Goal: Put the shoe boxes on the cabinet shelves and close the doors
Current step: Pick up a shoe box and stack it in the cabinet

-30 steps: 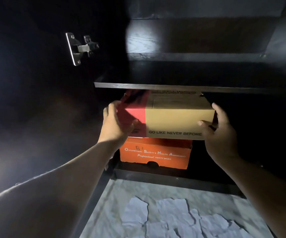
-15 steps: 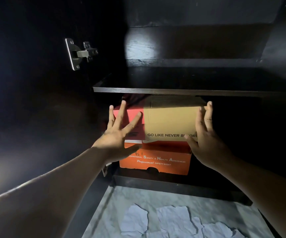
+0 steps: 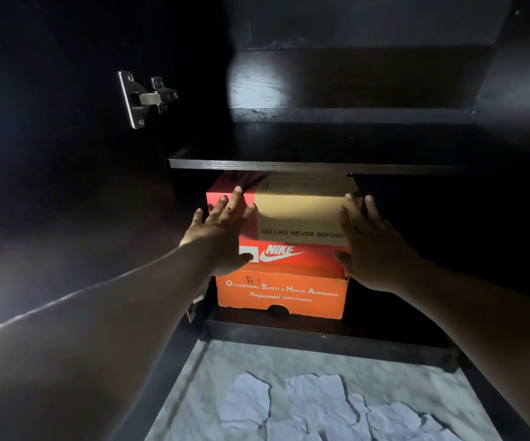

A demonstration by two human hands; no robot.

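Dim, front-lit center; dark, wide-angle-bent edges.

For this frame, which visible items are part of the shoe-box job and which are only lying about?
Part of the job:
- Nike box, stacked on the orange safety-shoe box
- left hand and right hand, flat against the Nike box front
- upper shelf, bare where visible
- open cabinet door with hinge

Lying about:
- crumpled paper pieces on the floor

Dark cabinet bottom shelf (image 3: 320, 340) bearing orange shoe box (image 3: 281, 292), marble floor (image 3: 289, 361) strewn with crumpled papers (image 3: 317, 399)
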